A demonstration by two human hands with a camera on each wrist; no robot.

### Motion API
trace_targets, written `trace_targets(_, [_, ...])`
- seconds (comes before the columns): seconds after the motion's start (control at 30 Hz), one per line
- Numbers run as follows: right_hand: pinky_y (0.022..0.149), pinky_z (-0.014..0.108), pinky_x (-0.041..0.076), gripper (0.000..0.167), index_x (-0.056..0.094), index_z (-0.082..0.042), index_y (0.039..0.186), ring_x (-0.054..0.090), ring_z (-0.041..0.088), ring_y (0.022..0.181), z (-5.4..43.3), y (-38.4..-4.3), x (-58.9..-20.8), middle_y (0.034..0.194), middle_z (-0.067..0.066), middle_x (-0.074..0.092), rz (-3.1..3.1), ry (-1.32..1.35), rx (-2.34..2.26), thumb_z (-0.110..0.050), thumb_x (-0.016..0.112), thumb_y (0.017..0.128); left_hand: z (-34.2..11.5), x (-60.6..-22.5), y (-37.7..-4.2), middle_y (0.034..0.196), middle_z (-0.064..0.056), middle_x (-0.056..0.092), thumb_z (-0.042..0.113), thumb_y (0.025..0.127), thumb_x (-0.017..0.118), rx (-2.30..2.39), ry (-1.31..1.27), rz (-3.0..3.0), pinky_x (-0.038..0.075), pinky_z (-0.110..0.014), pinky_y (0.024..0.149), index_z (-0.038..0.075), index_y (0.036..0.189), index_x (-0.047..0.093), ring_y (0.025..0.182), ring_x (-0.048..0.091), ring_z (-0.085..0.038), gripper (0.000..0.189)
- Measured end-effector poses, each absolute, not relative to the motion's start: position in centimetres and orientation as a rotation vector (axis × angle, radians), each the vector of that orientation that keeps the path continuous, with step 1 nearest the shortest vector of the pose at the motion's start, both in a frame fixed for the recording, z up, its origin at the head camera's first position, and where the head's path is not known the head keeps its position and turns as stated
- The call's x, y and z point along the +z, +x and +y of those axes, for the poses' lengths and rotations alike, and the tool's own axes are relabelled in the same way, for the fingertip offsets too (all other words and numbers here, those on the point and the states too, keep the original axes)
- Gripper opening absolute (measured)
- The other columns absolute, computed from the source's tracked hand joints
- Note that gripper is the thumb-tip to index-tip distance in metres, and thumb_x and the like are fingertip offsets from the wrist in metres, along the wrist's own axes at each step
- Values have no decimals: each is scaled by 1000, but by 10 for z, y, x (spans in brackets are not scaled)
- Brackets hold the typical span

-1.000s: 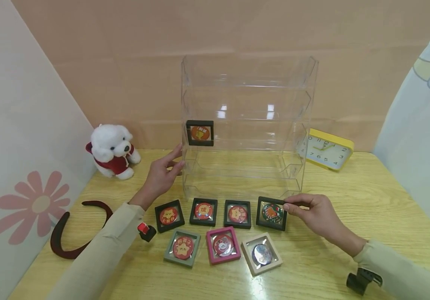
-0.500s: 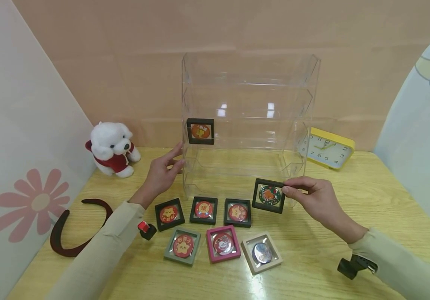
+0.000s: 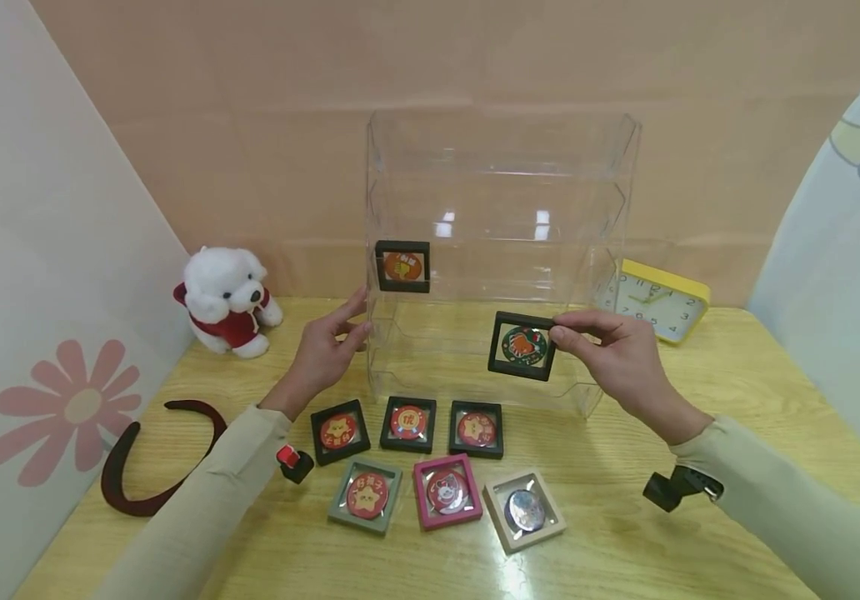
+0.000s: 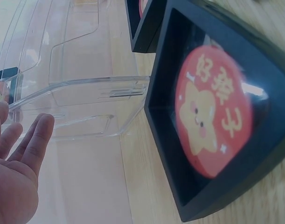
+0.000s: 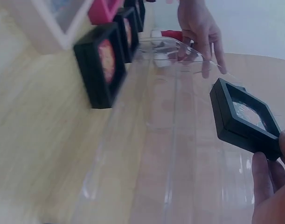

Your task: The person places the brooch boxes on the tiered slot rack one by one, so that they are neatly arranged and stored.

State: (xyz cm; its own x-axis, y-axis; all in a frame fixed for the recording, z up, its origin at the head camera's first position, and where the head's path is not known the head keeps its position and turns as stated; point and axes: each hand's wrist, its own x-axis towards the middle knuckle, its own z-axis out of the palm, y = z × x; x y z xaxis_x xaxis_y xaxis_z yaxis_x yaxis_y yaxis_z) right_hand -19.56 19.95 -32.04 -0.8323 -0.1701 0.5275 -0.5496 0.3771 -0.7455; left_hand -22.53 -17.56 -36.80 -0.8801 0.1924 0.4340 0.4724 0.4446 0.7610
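Note:
A clear stepped acrylic display rack [image 3: 501,172] stands at the middle back of the table. My right hand [image 3: 625,358] pinches the right edge of a black square badge frame [image 3: 522,346] between thumb and fingers. Inside this frame is a round green badge with an orange figure. It is raised in front of the rack's lower tiers; the right wrist view shows the held frame [image 5: 245,119] tilted. My left hand [image 3: 322,354] touches the rack's left side with extended fingers. Another black frame [image 3: 403,267], with an orange badge, stands at the left end of a middle tier.
Before the rack lie three black frames [image 3: 407,423] with red badges. Nearer are a green frame [image 3: 365,495], a pink frame [image 3: 447,492] and a beige frame [image 3: 525,510]. A plush dog [image 3: 227,300] and dark headband [image 3: 122,492] are left; a yellow clock [image 3: 658,300] is right.
The right hand has lifted the black frame with the green badge off the table, moving up and slightly left toward the rack. The left hand stays at the rack's side.

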Motion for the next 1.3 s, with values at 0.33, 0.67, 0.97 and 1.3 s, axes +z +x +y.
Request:
trace_targets(0.33, [73, 20, 54, 15, 71, 8, 98, 65, 9, 86, 183, -218, -307, 90, 1, 71, -2114, 618, 1635, 1, 70, 84, -172, -369, -225, 132, -18, 52, 9, 96, 56, -1408, -572, -2411, 57, -29, 69, 14, 146, 39, 94, 65, -29, 53])
trace_targets(0.67, [75, 22, 55, 16, 69, 11, 99, 66, 11, 86, 166, -238, -290, 93, 6, 70, -1978, 642, 1748, 4, 68, 85, -170, -368, -226, 131, -18, 53, 9, 96, 57, -1421, -572, -2390, 58, -30, 68, 14, 145, 40, 94, 65, -30, 53])
trace_targets(0.97, [74, 18, 52, 17, 68, 10, 101, 63, 10, 89, 145, -235, -263, 95, 8, 69, -2046, 576, 1617, -1, 67, 87, -171, -369, -226, 131, -18, 53, 11, 96, 56, -1409, -571, -2384, 58, -29, 68, 15, 146, 40, 94, 65, -30, 52])
trace_targets(1.3, [64, 17, 51, 21, 70, 4, 102, 62, 12, 90, 136, -275, -275, 95, 7, 68, -2031, 497, 1600, -10, 70, 87, -169, -369, -226, 131, -19, 53, 10, 96, 57, -1417, -576, -2376, 58, -30, 68, 14, 145, 40, 93, 65, -31, 52])
